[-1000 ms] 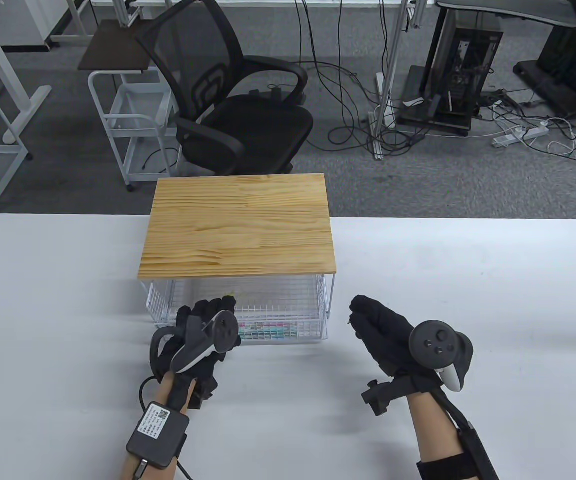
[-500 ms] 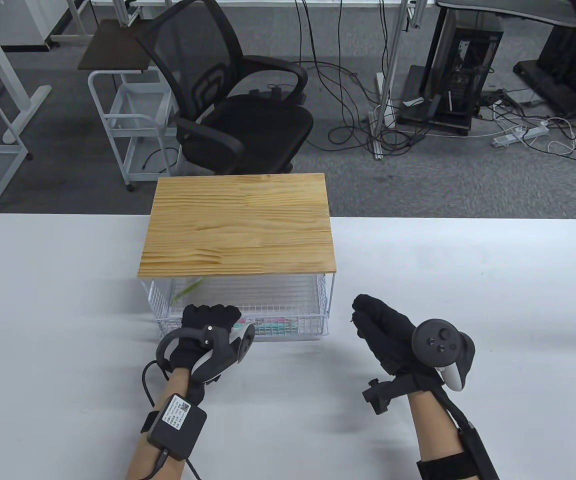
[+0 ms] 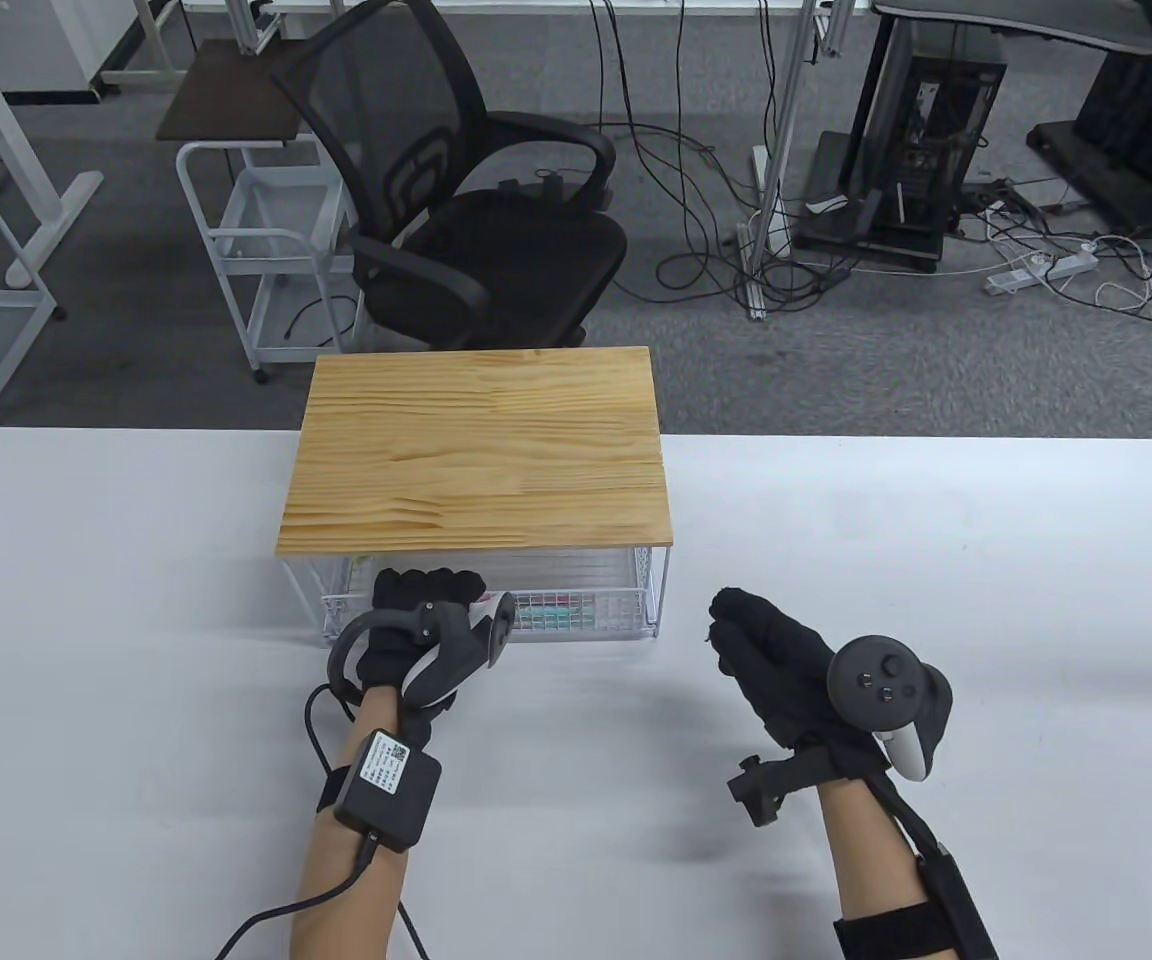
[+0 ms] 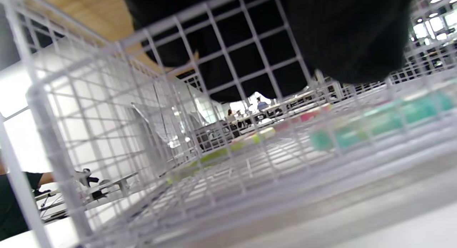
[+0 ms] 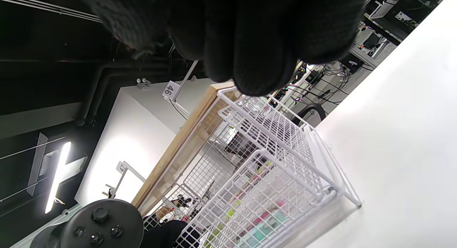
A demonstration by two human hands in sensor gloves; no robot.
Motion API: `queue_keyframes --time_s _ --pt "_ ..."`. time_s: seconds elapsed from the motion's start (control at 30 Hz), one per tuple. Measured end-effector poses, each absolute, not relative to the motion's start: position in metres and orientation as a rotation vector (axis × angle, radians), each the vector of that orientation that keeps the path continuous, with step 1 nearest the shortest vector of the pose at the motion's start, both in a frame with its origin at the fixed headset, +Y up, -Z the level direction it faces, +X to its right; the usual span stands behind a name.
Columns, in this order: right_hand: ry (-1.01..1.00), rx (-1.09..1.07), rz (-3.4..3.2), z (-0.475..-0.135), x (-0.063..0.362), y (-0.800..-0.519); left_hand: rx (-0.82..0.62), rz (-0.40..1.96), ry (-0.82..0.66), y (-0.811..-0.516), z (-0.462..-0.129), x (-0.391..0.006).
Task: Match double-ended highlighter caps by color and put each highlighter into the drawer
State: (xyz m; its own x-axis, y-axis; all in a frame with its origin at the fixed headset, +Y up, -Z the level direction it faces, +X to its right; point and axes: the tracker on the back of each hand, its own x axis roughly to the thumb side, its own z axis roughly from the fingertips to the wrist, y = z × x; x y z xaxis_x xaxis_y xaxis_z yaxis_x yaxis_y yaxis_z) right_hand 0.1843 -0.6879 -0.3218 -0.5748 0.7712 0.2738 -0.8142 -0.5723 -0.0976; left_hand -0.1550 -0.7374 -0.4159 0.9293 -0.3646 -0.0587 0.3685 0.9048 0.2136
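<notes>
**Pushing on the wire drawer front with the highlighters inside**

Sitting near the middle of the white table [image 3: 86, 600] is a wire drawer [image 3: 596, 628] under a wooden top [image 3: 481, 450], with only a short stretch of the basket sticking out toward the table's near edge. The left hand [image 3: 416, 625] is up against the drawer's front wall at its left end, fingers [image 3: 426, 583] laid over the top rim (the left wrist view shows dark glove right behind the mesh, touching it). Whether those fingers are hooked around the wire or just pressing flat on it, can't tell from these angles.

The highlighters are in the drawer: a green one [image 4: 217, 155] lies on the drawer floor toward the left side, a teal one [image 4: 375, 125] runs along just behind the front wall, and a pink one [image 4: 310, 116] sits a bit farther in.

The right hand [image 3: 771, 665] hovers over bare table well to the right of the drawer, fingers together and loosely curled, holding nothing. An office chair [image 3: 466, 200] stands on the floor past the table's far edge.
</notes>
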Motion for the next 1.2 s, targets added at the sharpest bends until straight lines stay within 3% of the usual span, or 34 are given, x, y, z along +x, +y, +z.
queue_keyframes --time_s 0.3,0.4,0.63,0.93,1.2 --pt "-0.249 0.271 2.219 -0.322 0.178 -0.688 0.134 -0.417 0.056 -0.733 -0.411 -0.151" --pt "-0.226 0.312 2.289 -0.318 0.170 -0.684 0.076 -0.347 0.049 -0.711 -0.390 -0.149" --pt "-0.275 0.416 2.709 -0.300 0.130 -0.674 0.141 -0.009 -0.040 -0.676 -0.319 -0.150" --pt "-0.293 0.327 3.200 -0.259 0.093 -0.666 0.172 -0.010 -0.027 -0.691 -0.266 -0.156" --pt "-0.307 0.321 3.181 -0.243 0.088 -0.698 0.165 -0.083 -0.046 -0.711 -0.256 -0.164"
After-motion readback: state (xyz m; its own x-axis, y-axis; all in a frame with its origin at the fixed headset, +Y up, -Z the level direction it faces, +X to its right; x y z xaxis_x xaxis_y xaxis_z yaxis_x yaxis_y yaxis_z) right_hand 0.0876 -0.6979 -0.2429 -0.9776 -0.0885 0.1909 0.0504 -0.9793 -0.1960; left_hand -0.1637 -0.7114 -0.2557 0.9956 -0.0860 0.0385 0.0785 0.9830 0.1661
